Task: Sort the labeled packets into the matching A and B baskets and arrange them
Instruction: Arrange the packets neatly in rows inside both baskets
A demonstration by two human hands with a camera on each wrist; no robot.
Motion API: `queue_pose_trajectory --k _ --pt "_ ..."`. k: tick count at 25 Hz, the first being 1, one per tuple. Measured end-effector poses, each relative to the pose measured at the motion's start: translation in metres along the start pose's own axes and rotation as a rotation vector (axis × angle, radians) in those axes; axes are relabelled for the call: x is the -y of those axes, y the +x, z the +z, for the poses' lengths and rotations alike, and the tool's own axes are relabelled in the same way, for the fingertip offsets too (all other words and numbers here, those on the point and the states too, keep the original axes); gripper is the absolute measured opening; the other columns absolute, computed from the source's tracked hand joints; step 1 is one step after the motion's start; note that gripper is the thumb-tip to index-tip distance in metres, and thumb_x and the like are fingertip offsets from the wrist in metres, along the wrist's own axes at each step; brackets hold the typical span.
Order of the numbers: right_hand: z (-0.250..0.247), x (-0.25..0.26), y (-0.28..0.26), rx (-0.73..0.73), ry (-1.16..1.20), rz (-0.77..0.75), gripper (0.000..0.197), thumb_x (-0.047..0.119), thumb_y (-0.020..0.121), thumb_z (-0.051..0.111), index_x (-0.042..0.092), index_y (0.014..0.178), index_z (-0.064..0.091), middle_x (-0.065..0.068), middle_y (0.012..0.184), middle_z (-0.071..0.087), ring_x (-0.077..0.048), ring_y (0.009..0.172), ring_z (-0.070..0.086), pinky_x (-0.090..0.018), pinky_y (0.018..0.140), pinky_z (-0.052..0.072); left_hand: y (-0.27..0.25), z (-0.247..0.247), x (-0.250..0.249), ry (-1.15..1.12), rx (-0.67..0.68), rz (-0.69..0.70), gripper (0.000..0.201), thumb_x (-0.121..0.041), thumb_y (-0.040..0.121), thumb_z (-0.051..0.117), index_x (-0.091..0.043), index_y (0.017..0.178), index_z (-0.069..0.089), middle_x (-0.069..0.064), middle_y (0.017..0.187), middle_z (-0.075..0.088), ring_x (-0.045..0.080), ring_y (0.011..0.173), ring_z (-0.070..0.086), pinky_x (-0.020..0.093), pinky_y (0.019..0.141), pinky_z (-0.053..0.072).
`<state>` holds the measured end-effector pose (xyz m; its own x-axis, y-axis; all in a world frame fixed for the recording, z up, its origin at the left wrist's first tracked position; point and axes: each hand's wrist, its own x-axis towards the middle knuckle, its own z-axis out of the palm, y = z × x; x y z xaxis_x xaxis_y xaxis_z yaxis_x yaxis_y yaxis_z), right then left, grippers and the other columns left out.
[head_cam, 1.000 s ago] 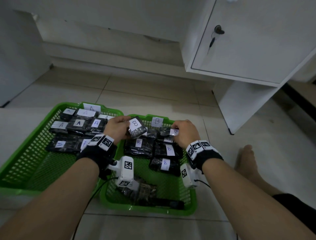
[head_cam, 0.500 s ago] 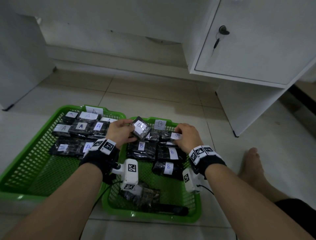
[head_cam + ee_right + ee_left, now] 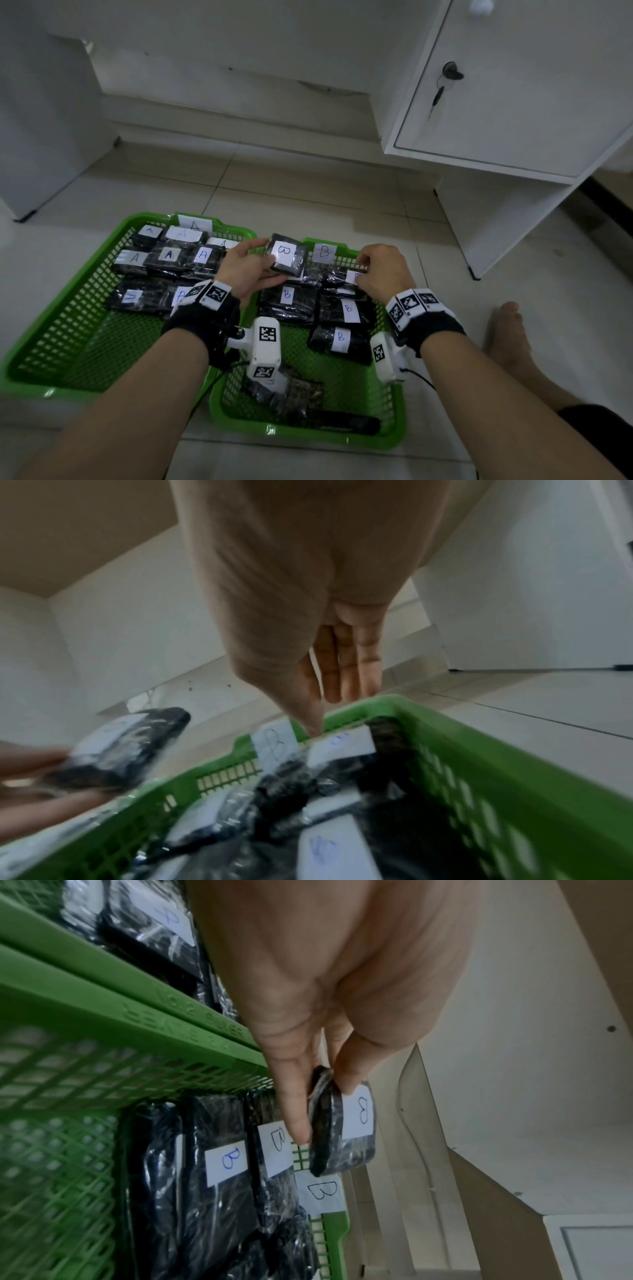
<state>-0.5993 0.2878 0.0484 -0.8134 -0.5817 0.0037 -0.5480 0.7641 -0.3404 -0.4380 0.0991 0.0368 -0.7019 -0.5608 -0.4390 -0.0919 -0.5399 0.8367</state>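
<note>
Your left hand (image 3: 246,270) pinched a B packet (image 3: 286,255) by its edges above the far left corner of the B basket (image 3: 308,428), your right hand (image 3: 380,270) lay loose-fingered on the far packets; the packet looked light, film-slick and squashy.

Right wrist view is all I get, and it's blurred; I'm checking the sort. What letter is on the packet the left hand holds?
Observer: B; the left hand pinches the held packet, label toward the head camera.
Operator: Where is the other basket?
Observer: The A basket sits to the left of the B basket, with packets labelled A at its far end.
Operator: Anything unsorted?
Observer: A loose packet lies at the B basket's near end, label hidden.
</note>
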Motion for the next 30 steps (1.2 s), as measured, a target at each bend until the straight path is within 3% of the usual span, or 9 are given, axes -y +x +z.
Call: queue_pose_trajectory --k 4,7,11,17,20,22,25,27,30 --pt "-0.004 0.042 -0.008 0.037 0.368 -0.179 0.044 0.018 0.07 0.089 0.025 0.111 0.074 0.01 0.101 0.07 -0.009 0.087 0.067 -0.026 0.081 0.057 -0.008 0.005 -0.002 0.018 0.103 -0.023 0.041 0.009 0.095 0.049 -0.005 0.134 0.05 0.023 0.12 0.066 0.037 0.108 0.066 0.046 0.087 0.059" --pt "0.001 0.062 -0.012 0.052 0.335 -0.302 0.066 0.026 0.064 0.093 0.024 0.125 0.069 0.006 0.112 0.066 -0.012 0.091 0.065 -0.025 0.081 0.054 -0.014 0.006 -0.007 0.0 0.123 -0.015 0.038 0.007 0.094 0.055 0.001 0.131 0.051 0.025 0.117 0.068 0.04 0.104 0.068 0.043 0.08 0.061" --pt "0.0 0.058 -0.009 0.084 0.672 -0.118 0.05 0.006 0.075 0.085 0.018 0.121 0.07 0.003 0.117 0.072 -0.014 0.091 0.073 -0.028 0.083 0.061 -0.019 0.008 -0.01 0.155 0.182 0.017 0.043 0.008 0.082 0.07 0.005 0.121 0.054 0.024 0.11 0.071 0.037 0.098 0.071 0.044 0.082 0.061" --pt "-0.021 0.038 -0.017 0.173 0.83 -0.043 0.047 0.02 0.063 0.096 0.012 0.106 0.078 -0.005 0.097 0.079 -0.019 0.094 0.075 -0.029 0.083 0.061 -0.023 0.029 -0.002 0.751 0.35 0.286 0.046 -0.01 0.058 0.094 -0.006 0.095 0.067 0.008 0.094 0.076 0.02 0.09 0.073 0.037 0.084 0.059" --pt "-0.029 0.026 -0.025 0.183 0.778 -0.009 0.045 0.024 0.065 0.095 0.015 0.105 0.076 -0.001 0.094 0.079 -0.013 0.088 0.075 -0.022 0.069 0.055 -0.025 0.028 -0.002 0.976 0.453 0.282 0.039 0.0 0.066 0.087 -0.008 0.099 0.07 0.004 0.098 0.076 0.01 0.085 0.072 0.028 0.079 0.06" --pt "-0.03 0.016 -0.032 0.167 0.729 0.026 0.046 0.025 0.065 0.093 0.017 0.106 0.074 0.003 0.096 0.078 -0.011 0.088 0.073 -0.022 0.072 0.052 -0.025 0.022 0.002 1.387 0.489 0.256 0.034 -0.003 0.069 0.086 -0.013 0.098 0.073 0.0 0.1 0.074 0.007 0.081 0.068 0.02 0.073 0.054" --pt "-0.026 0.004 -0.046 0.133 0.512 0.003 0.046 0.023 0.067 0.092 0.017 0.108 0.073 0.005 0.1 0.073 -0.008 0.09 0.068 -0.018 0.073 0.052 -0.024 0.014 0.021 1.832 0.656 -0.003 0.021 -0.009 0.069 0.084 -0.016 0.078 0.066 0.011 0.092 0.071 0.018 0.07 0.057 0.026 0.06 0.046" --pt "-0.023 -0.003 -0.05 0.149 0.223 -0.07 0.046 0.025 0.067 0.091 0.02 0.109 0.073 0.005 0.102 0.071 -0.009 0.088 0.067 -0.024 0.078 0.056 -0.023 0.01 0.033 1.997 0.725 -0.112 0.031 -0.02 0.06 0.084 -0.014 0.074 0.057 0.013 0.083 0.06 0.021 0.066 0.049 0.026 0.053 0.04" --pt "-0.016 -0.002 -0.052 0.271 -0.127 -0.163 0.049 0.023 0.07 0.089 0.023 0.115 0.07 0.005 0.108 0.066 -0.014 0.095 0.063 -0.031 0.088 0.054 -0.017 0.001 0.051 2.176 0.699 -0.015 0.047 -0.034 0.046 0.083 -0.013 0.084 0.064 0.009 0.096 0.068 0.022 0.08 0.064 0.032 0.065 0.056"
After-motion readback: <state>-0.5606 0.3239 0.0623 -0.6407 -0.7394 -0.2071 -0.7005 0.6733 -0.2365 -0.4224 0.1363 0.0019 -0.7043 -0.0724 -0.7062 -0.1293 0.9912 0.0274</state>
